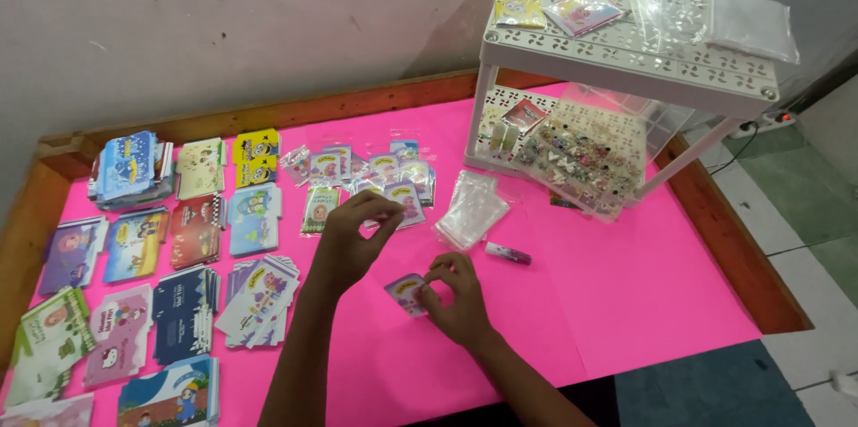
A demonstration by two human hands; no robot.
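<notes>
My right hand [458, 297] pinches a small purple picture card [404, 290] that lies on the pink table [626, 284] near its front edge. My left hand [353, 235] hovers a little up and to the left, fingers bent with the tips drawn together; whether it holds anything small I cannot tell. Just beyond my left hand lie several small cards in clear sleeves [393, 178]. A stack of empty clear plastic sleeves [471, 210] lies to the right of that hand.
Stacks of colourful printed cardboard cut-outs [192, 239] cover the left half of the table. A small purple-and-white tube [508, 253] lies near the sleeves. A white perforated two-tier rack [617, 42] at the back right holds packets, plastic bags and a clear box of small trinkets [585, 154]. A wooden rim [742, 248] borders the table.
</notes>
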